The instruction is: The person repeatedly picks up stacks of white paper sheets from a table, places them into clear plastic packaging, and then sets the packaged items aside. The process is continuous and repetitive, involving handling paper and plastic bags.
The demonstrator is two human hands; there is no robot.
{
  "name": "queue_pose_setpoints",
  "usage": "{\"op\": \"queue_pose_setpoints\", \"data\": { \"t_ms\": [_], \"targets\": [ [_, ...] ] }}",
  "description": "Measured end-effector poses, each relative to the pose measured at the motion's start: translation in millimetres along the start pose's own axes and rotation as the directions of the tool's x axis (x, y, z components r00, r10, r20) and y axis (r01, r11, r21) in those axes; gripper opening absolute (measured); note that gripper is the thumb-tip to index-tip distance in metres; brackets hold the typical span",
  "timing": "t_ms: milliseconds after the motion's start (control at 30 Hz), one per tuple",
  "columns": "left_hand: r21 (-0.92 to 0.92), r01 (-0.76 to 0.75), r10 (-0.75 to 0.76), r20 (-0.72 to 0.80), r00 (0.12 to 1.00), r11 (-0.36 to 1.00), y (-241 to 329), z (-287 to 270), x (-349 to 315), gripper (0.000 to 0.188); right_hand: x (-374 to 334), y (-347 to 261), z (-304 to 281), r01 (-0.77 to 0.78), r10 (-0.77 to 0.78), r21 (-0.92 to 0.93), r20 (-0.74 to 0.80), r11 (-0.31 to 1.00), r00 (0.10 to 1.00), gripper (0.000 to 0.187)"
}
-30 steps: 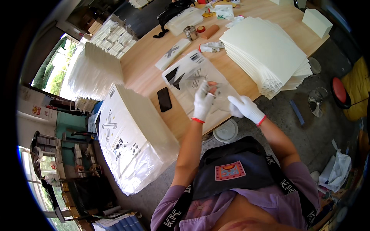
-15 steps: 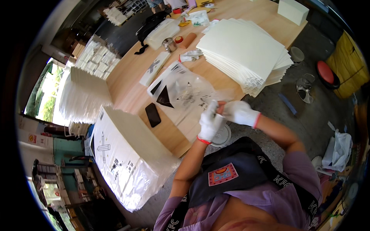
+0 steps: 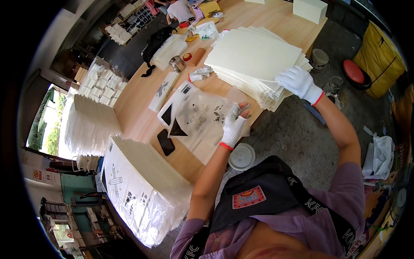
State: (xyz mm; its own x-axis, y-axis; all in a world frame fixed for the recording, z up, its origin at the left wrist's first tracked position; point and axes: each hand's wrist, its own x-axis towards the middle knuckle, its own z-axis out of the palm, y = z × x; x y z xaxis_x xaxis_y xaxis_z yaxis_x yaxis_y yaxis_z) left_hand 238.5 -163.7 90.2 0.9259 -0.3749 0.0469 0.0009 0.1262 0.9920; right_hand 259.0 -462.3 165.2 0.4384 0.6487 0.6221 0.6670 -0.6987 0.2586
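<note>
A clear plastic bag point(image 3: 189, 114) printed with a pencil drawing and black shapes lies on the table in front of me. My left hand point(image 3: 233, 125), in a white glove with bare fingertips showing, has its fingers closed at the bag's near right edge. To the right, my gloved right hand point(image 3: 297, 83) grips the near edge of the top sheets on a fanned stack of cream paper point(image 3: 258, 54). Its thumb is hidden, and how many sheets it holds cannot be made out.
A black phone point(image 3: 165, 142) lies left of the bag. A wrapped paper stack point(image 3: 142, 190) stands at the near left. Farther back are a spare glove point(image 3: 200, 74), a metal tin point(image 3: 177, 64) and a tape roll point(image 3: 187, 56). A lidded bucket point(image 3: 242, 157) stands below the table edge.
My right hand has left my left hand and moved right and away, onto the paper stack. The left hand stays by the bag, which now lies more spread out.
</note>
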Motion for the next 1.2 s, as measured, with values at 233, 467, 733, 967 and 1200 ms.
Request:
{"op": "queue_pose_setpoints", "data": {
  "t_ms": [233, 467, 733, 967, 1200],
  "targets": [
    [-0.545, 0.217, -0.337, -0.13, 0.932, 0.81, 11, -10, 7, 0.03, 47, -132, -46, -0.113, 0.027, 0.488, 0.18, 0.865, 0.983, 0.036],
    [0.156, 0.266, -0.263, -0.043, 0.964, 0.951, 58, -64, -44, 0.026, -37, -100, 8, -0.411, 0.47, 0.647, 0.756, -0.642, 0.456, 0.031],
    [0.642, -0.266, 0.212, 0.161, 0.964, 0.719, 24, 13, -79, 0.086, 22, -169, 22, -0.722, 0.727, 0.667, 0.404, 0.181, 0.555, 0.033],
    [-0.261, -0.145, 0.056, -0.323, 0.945, 0.954, 108, -103, -97, 0.058, 40, -151, -27, -0.361, 0.208, 0.291, 0.446, 0.886, 0.871, 0.029],
    [0.488, 0.04, -0.017, -0.051, 0.999, 0.872, 83, -28, -137, 0.056, 95, -167, 2, -0.282, -0.108, 0.319, 0.812, 0.905, 0.573, 0.026]
  ]
}}
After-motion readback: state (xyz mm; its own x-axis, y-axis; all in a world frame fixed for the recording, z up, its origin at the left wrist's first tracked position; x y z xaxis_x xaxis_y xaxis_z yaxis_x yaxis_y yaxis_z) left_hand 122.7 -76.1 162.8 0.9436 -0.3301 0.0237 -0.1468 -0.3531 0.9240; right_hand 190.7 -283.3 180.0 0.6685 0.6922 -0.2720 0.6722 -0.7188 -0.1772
